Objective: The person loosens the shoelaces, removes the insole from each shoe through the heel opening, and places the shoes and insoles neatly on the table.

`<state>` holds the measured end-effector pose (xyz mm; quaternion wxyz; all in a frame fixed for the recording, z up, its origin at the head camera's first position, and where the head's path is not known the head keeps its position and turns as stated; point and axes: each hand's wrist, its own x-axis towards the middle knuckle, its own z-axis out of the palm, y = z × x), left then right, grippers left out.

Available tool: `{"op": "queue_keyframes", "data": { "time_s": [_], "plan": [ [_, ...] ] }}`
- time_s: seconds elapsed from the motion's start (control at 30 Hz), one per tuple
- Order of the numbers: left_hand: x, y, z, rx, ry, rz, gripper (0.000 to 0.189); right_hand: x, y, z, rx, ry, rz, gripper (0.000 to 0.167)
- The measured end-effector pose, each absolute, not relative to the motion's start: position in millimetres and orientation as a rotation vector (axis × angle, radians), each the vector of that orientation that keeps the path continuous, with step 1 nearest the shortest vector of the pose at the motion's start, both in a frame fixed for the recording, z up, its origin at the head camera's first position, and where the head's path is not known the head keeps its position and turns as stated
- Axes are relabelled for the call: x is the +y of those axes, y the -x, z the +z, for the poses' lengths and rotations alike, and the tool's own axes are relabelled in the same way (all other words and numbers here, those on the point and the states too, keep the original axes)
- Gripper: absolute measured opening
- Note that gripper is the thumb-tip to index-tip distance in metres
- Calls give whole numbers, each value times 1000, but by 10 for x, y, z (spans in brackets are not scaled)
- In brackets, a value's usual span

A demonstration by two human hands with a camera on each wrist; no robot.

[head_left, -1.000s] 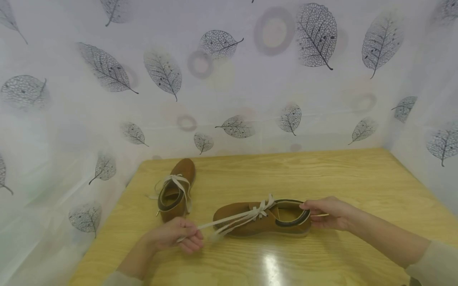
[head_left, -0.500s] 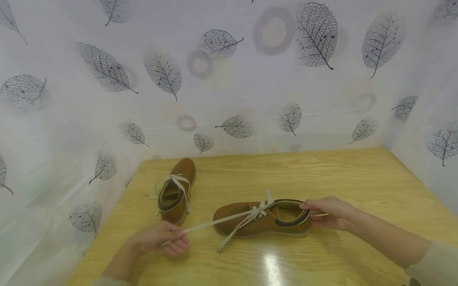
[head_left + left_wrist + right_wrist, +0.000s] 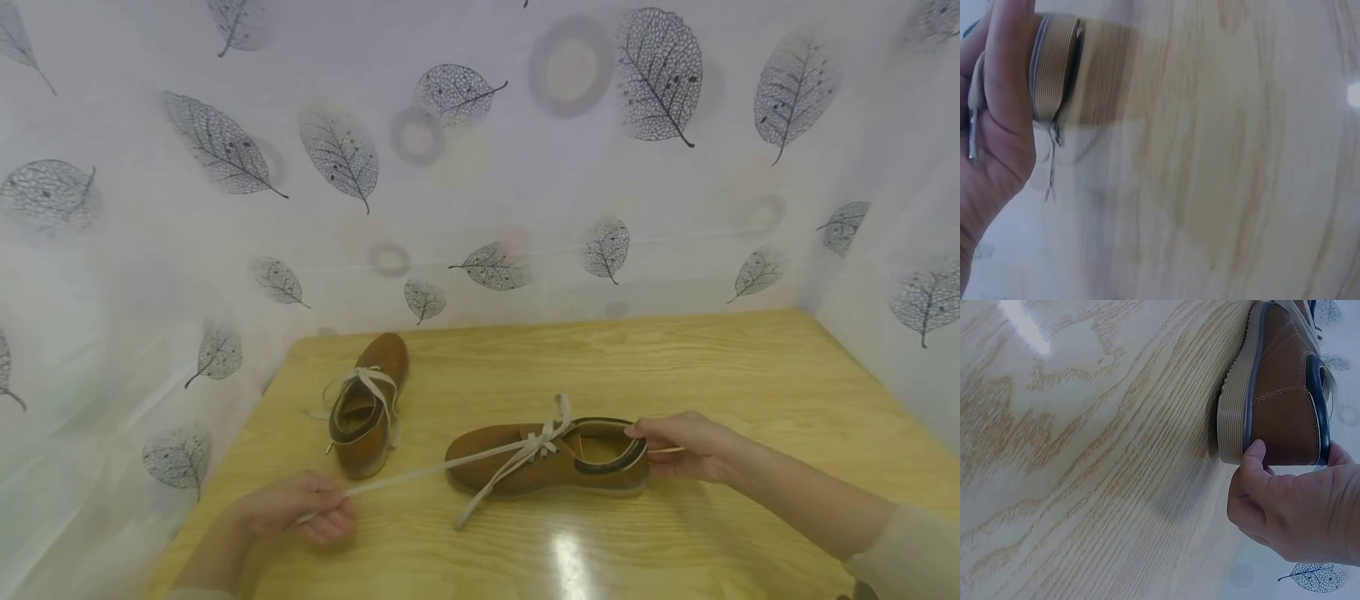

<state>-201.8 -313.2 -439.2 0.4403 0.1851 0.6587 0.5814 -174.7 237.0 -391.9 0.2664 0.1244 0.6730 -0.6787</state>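
A brown lace-up shoe (image 3: 555, 477) stands on the table with its toe to the left. My left hand (image 3: 300, 510) pinches one end of its pale shoelace (image 3: 420, 473), stretched taut leftward past the toe. In the left wrist view, the lace's metal tip (image 3: 974, 140) pokes out of the curled fingers. A second lace end (image 3: 487, 492) hangs loose over the shoe's near side, and a small loop (image 3: 561, 407) sticks up at the knot. My right hand (image 3: 693, 447) grips the heel; in the right wrist view its thumb (image 3: 1254, 456) presses the back of the shoe.
Another brown shoe (image 3: 386, 354) with a tied pale bow stands at the left, toe pointing away, close beyond my left hand. The wooden table (image 3: 637, 358) is bordered by a white leaf-print curtain (image 3: 510, 192) behind and at both sides.
My left hand has moved left and slightly down, drawing its lace end longer. The other lace end has dropped onto the near side. My right hand keeps its grip on the heel.
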Motion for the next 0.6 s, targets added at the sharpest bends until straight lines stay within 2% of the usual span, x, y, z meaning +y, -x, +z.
{"op": "queue_keyframes", "data": {
  "time_s": [0.6],
  "plan": [
    [-3752, 1933, -4373, 1597, -348, 1535, 32, 2376, 1764, -3950, 1802, -310, -1848, 21]
  ]
}}
